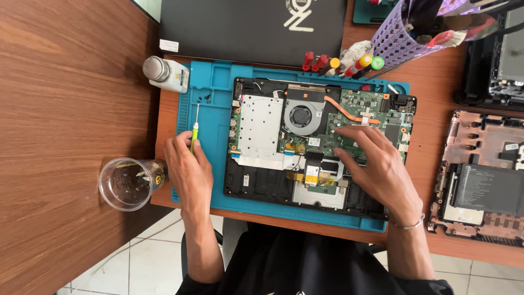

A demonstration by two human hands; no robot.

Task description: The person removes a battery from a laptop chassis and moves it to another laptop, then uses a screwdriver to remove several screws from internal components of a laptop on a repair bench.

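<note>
Our left hand (188, 169) has its fingers (183, 143) curled closed around a green-handled screwdriver (195, 128), its tip resting on the blue repair mat (204, 87). Our right hand (376, 164) holds nothing; its fingers (352, 133) lie spread flat on the green motherboard (371, 109) of the opened laptop (322, 147). The bottom cover (480, 175) already lies apart on the counter (65, 109), and a few screws (204, 99) sit on the mat. The fan (300, 116), heat pipe and board are not yet out.
</note>
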